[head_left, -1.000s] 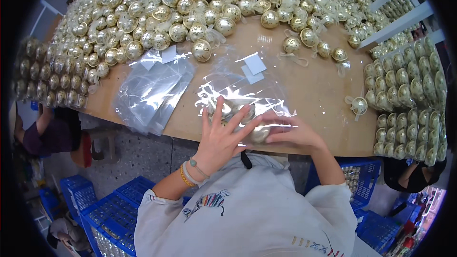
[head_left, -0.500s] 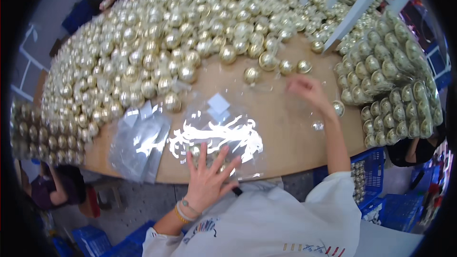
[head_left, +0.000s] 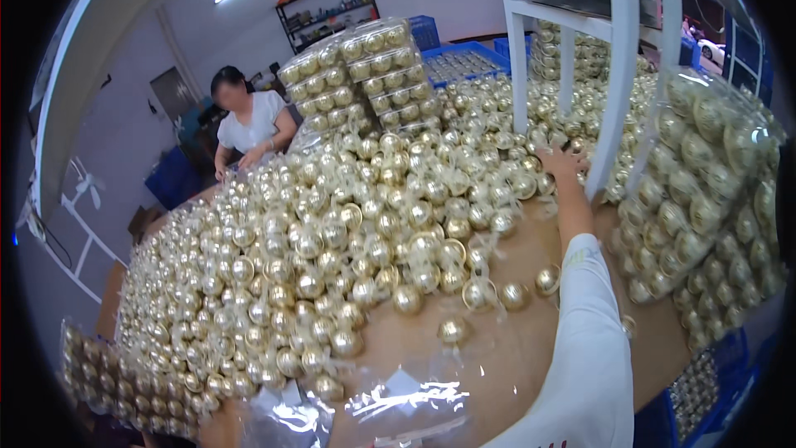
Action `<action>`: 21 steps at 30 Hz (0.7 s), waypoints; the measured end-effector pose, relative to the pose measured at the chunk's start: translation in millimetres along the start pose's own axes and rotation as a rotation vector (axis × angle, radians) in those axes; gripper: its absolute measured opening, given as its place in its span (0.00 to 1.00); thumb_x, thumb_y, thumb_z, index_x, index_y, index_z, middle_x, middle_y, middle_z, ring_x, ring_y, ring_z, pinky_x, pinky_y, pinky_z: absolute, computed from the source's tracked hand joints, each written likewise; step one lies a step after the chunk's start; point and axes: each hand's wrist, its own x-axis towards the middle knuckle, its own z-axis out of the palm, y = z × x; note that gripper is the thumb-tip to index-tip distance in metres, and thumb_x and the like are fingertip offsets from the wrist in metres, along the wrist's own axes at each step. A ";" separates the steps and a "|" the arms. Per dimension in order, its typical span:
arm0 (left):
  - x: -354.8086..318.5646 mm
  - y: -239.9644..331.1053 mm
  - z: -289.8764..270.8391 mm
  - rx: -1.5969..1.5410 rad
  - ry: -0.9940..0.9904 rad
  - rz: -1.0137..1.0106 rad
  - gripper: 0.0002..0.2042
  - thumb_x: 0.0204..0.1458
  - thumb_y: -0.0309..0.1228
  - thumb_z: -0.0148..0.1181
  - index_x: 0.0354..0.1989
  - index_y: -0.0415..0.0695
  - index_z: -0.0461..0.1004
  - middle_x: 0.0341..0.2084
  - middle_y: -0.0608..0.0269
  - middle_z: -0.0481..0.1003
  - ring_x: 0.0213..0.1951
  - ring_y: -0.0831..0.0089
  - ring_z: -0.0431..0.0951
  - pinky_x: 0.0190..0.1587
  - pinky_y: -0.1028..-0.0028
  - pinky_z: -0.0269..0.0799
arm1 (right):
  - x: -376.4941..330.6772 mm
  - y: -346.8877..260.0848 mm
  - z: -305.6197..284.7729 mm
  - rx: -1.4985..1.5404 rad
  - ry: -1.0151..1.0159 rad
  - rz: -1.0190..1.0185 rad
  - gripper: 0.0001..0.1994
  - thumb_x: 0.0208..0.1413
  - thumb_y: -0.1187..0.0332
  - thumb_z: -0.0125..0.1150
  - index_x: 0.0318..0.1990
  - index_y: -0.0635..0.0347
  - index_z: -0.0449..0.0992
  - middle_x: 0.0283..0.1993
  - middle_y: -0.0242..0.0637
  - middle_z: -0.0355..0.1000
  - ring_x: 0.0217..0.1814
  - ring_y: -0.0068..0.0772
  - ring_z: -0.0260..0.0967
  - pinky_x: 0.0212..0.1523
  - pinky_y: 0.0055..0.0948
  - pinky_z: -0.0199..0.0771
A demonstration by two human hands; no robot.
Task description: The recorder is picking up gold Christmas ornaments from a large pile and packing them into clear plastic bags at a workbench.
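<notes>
My right arm stretches far over the table, and my right hand (head_left: 564, 164) is at the back right of a big heap of shiny gold balls (head_left: 323, 261). Its fingers look spread over the balls beside a white upright frame (head_left: 615, 66); their tips are partly hidden, and no ball shows in the grasp. At the near edge lies a clear plastic bag (head_left: 406, 405) with a white paper square showing. To its left is a pile of clear bags (head_left: 286, 419). A loose gold ball (head_left: 453, 330) sits on the brown tabletop (head_left: 518, 348). My left hand is out of view.
Clear packs of gold balls stand stacked at the right (head_left: 692, 191), at the back (head_left: 385, 75) and at the left (head_left: 124, 377). A co-worker (head_left: 253, 123) is at the far left edge. A blue crate (head_left: 464, 65) stands behind the heap.
My view has tilted up toward the room. My right hand has moved from above the bare tabletop to the back of the heap. My left hand, then spread on the clear bag, has left view.
</notes>
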 end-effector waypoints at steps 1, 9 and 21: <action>9.9 -9.0 2.4 -0.035 0.000 -0.027 0.19 0.42 0.39 0.59 0.46 0.66 0.81 0.47 0.75 0.74 0.45 0.63 0.67 0.48 0.52 0.62 | 1.7 -15.8 -5.7 0.009 -0.003 0.001 0.38 0.53 0.31 0.41 0.64 0.45 0.65 0.69 0.55 0.53 0.72 0.52 0.51 0.65 0.73 0.33; 29.5 22.0 -2.3 -0.475 -0.129 -0.317 0.16 0.45 0.36 0.62 0.46 0.58 0.81 0.46 0.67 0.76 0.49 0.62 0.69 0.54 0.55 0.60 | -7.6 -75.0 9.0 0.192 -0.502 -0.684 0.45 0.46 0.24 0.43 0.67 0.41 0.61 0.70 0.42 0.55 0.70 0.49 0.54 0.68 0.44 0.53; 27.6 34.7 -46.1 -0.066 -0.188 -0.093 0.19 0.45 0.42 0.64 0.48 0.68 0.79 0.53 0.80 0.71 0.52 0.63 0.62 0.60 0.51 0.54 | -189.1 -27.6 -86.2 0.179 -0.399 -0.998 0.23 0.60 0.52 0.52 0.52 0.62 0.75 0.47 0.48 0.75 0.53 0.49 0.69 0.51 0.43 0.70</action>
